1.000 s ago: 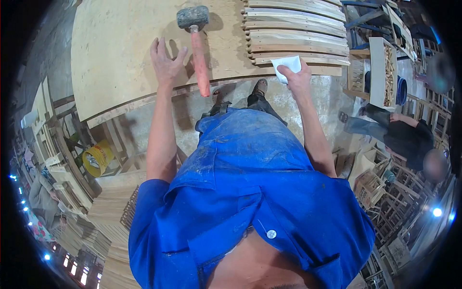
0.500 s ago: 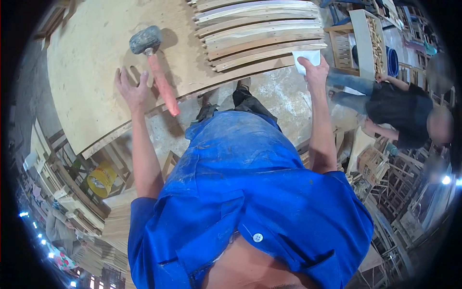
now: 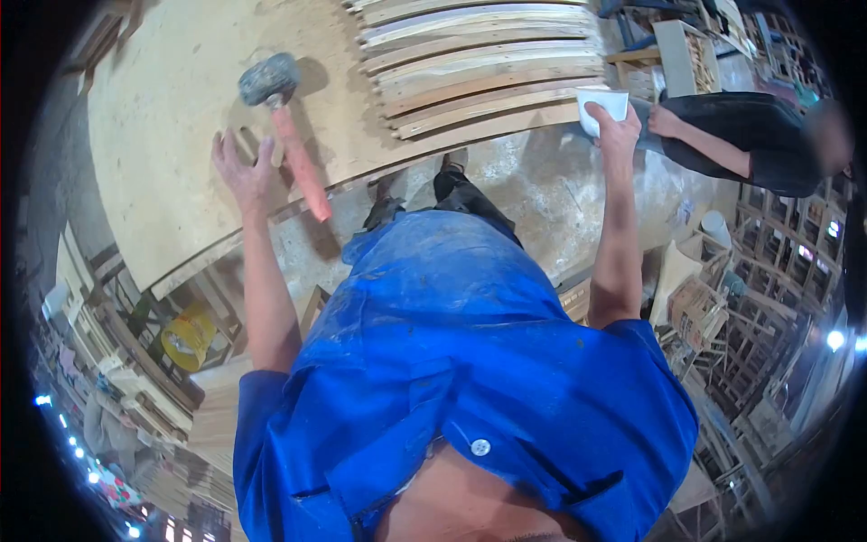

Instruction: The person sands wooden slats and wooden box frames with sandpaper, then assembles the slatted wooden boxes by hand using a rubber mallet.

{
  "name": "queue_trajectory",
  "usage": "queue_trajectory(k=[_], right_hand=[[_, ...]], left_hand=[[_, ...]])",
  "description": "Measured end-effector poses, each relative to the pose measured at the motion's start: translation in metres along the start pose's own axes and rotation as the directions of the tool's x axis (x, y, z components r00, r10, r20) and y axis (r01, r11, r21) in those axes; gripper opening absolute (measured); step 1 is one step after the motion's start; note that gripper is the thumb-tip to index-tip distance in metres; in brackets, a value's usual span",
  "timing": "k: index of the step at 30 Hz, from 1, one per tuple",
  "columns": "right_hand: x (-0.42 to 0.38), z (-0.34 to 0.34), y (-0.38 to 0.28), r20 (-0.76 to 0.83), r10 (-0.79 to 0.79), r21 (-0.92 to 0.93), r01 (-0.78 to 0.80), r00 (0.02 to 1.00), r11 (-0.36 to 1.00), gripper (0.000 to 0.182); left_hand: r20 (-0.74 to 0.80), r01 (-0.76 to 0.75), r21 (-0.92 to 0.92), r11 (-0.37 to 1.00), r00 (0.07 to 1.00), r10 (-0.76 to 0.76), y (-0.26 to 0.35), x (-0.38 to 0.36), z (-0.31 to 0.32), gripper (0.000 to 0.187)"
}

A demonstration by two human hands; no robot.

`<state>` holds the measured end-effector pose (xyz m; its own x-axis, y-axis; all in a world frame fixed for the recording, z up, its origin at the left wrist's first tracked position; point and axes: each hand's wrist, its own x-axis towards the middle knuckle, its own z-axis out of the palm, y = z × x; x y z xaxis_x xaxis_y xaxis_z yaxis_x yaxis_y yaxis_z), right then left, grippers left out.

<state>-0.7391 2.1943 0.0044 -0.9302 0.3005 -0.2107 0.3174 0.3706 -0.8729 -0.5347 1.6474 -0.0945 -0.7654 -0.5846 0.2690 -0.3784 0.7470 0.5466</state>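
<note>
My right hand [image 3: 618, 133] grips a white cup [image 3: 603, 107] beyond the near right corner of the slatted stack. The fingers wrap round it with the thumb across its near side. My left hand [image 3: 242, 172] rests at the near part of the wooden worktable [image 3: 172, 181], fingers spread and holding nothing. Just right of it lies a mallet with a dark head [image 3: 269, 79] and a reddish handle [image 3: 301, 163], whose end sticks out past the table edge. Wooden slats with nail marks [image 3: 488, 68] lie side by side on the table's right part.
A person in a dark shirt [image 3: 750, 135] stands close by on the right, an arm reaching toward my right hand. Piled wooden frames [image 3: 768, 298] and a cardboard box [image 3: 697, 307] are at the lower right. A yellow bucket [image 3: 188, 339] sits below the table at left.
My right hand has moved slightly right with the cup, now showing more upright. The person at right has come closer. My left hand has barely shifted.
</note>
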Motion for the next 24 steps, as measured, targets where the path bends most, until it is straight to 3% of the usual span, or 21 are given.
queue_trajectory(k=[5, 7, 10, 16, 21, 24], right_hand=[[-0.081, 0.105, 0.018, 0.285, -0.108, 0.149, 0.067, 0.952, 0.987, 0.049], [-0.116, 0.137, -0.008, 0.418, -0.111, 0.020, 0.113, 0.902, 0.993, 0.048], [-0.142, 0.160, -0.039, 0.499, -0.146, -0.007, 0.172, 0.854, 0.985, 0.047], [-0.120, 0.159, -0.013, 0.395, -0.244, -0.108, 0.309, 0.886, 0.945, 0.041], [-0.085, 0.119, 0.000, 0.328, -0.238, -0.064, 0.273, 0.914, 0.960, 0.036], [-0.060, 0.091, 0.006, 0.211, -0.211, -0.012, 0.218, 0.954, 0.976, 0.033]], left_hand=[[0.000, 0.020, -0.070, 0.997, 1.000, -0.020, 0.006, 0.001, -0.003, 0.080], [-0.009, 0.024, -0.086, 0.996, 1.000, -0.024, 0.009, 0.000, -0.005, 0.080], [-0.008, 0.014, -0.118, 0.993, 1.000, -0.015, 0.009, 0.000, -0.007, 0.080], [-0.007, -0.003, -0.099, 0.995, 1.000, 0.003, 0.005, 0.000, -0.007, 0.080], [-0.017, -0.009, -0.078, 0.997, 1.000, 0.008, 0.007, 0.000, -0.005, 0.079], [-0.003, 0.022, -0.130, 0.991, 1.000, -0.022, 0.006, 0.001, -0.004, 0.082]])
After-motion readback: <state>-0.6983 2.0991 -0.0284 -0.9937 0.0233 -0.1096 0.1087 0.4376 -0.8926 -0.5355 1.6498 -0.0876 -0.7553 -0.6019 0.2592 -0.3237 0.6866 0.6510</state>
